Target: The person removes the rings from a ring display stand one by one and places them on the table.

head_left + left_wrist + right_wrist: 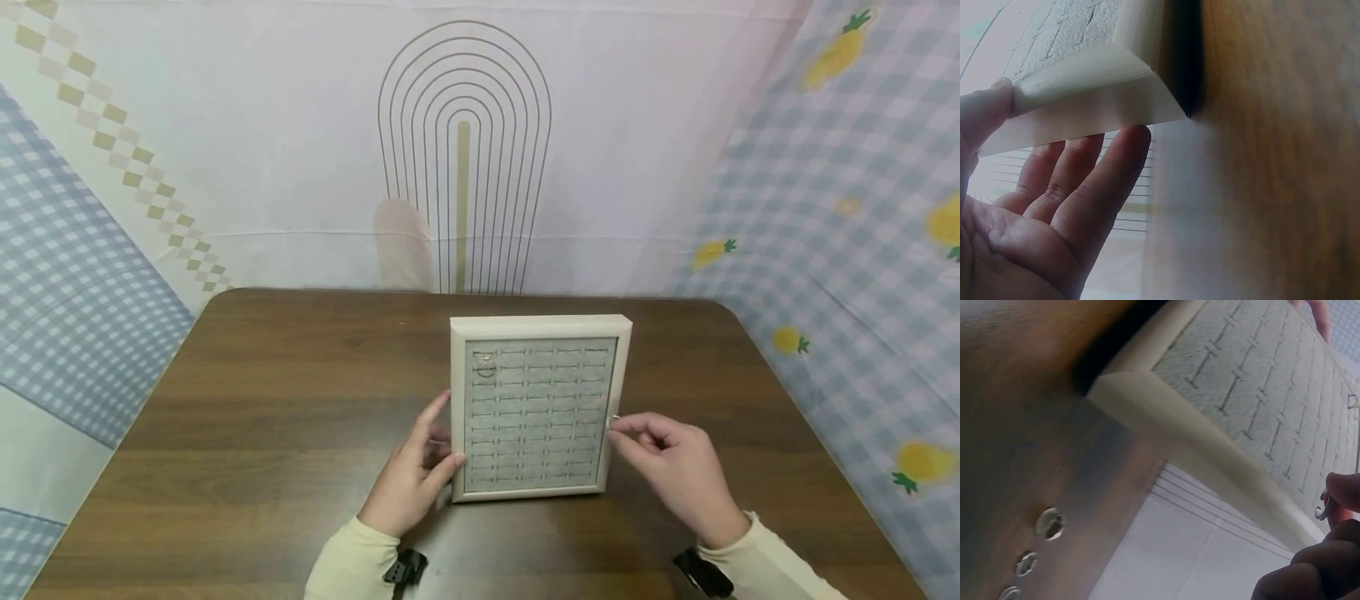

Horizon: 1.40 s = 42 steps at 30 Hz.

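Observation:
A ring display board [540, 417] with a cream frame and grey slotted padding stands upright on the table, leaning a little. My left hand [412, 479] holds its left side, the thumb on the front and the fingers behind in the left wrist view [1054, 206]. Near the board's right edge, my right hand [671, 467] pinches a small silver ring [1324, 506] between thumb and forefinger. One gold-coloured ring [485, 360] sits in the top left slots, with a thin dark loop just below it. The other slots in view hold nothing.
Silver rings [1052, 524] lie on the table beyond the board, seen in the right wrist view; the board hides them from the head view. The brown wooden table [300, 375] meets a patterned cloth [637, 167] at the back.

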Motion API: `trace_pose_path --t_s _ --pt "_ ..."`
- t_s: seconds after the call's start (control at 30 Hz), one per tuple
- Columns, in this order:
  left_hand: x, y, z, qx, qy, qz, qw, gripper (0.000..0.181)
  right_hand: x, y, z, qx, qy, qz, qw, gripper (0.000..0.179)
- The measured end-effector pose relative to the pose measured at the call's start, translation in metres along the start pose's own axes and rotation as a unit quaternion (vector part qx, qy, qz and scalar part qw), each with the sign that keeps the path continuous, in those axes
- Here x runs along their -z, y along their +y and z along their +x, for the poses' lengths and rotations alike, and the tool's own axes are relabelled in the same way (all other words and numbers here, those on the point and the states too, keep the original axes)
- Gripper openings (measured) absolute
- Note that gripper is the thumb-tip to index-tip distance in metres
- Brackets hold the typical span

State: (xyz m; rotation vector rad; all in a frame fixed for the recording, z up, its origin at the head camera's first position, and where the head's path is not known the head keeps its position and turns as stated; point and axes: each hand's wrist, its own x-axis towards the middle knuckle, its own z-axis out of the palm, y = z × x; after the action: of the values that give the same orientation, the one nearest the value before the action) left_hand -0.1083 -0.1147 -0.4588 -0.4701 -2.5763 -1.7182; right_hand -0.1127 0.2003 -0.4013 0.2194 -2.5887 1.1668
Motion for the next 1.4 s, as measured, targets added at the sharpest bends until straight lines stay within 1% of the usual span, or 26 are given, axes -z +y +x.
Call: trace_pose_path --t_s 0.07,0.27,0.43,0.63,0.8,0.93,1.1,1.4 --pt "0.000 0.000 0.000 0.003 -0.001 -0.001 1.0000 0.081 0.001 0.003 -0.002 -0.006 -0.002 -0.004 1.0000 0.011" --pt "0.001 -0.002 0.000 0.007 0.000 0.002 1.0000 0.081 0.002 0.012 -0.007 -0.005 -0.015 -0.021 0.9997 0.006" --pt "0.001 -0.003 0.000 0.004 0.001 -0.007 1.0000 0.081 0.002 0.017 -0.009 -0.028 -0.037 -0.036 0.9982 0.003" --pt "0.001 -0.001 0.000 0.014 -0.004 -0.007 0.9999 0.080 0.002 0.027 -0.012 -0.051 -0.063 -0.051 0.9954 0.005" --pt "0.001 0.000 0.000 0.019 -0.006 -0.009 0.9998 0.078 0.000 0.034 -0.015 -0.056 -0.066 -0.065 0.9942 0.004" --pt "0.001 0.000 0.000 0.017 -0.002 -0.011 0.9998 0.078 -0.001 0.042 -0.017 -0.056 -0.069 -0.077 0.9931 0.004" --pt "0.001 -0.001 0.000 0.009 -0.001 -0.016 0.9998 0.079 -0.001 0.053 -0.019 -0.079 -0.095 -0.095 0.9878 0.004" --pt "0.001 0.001 0.000 0.016 -0.004 -0.012 0.9998 0.078 -0.002 0.070 -0.018 -0.099 -0.122 -0.118 0.9805 0.007"
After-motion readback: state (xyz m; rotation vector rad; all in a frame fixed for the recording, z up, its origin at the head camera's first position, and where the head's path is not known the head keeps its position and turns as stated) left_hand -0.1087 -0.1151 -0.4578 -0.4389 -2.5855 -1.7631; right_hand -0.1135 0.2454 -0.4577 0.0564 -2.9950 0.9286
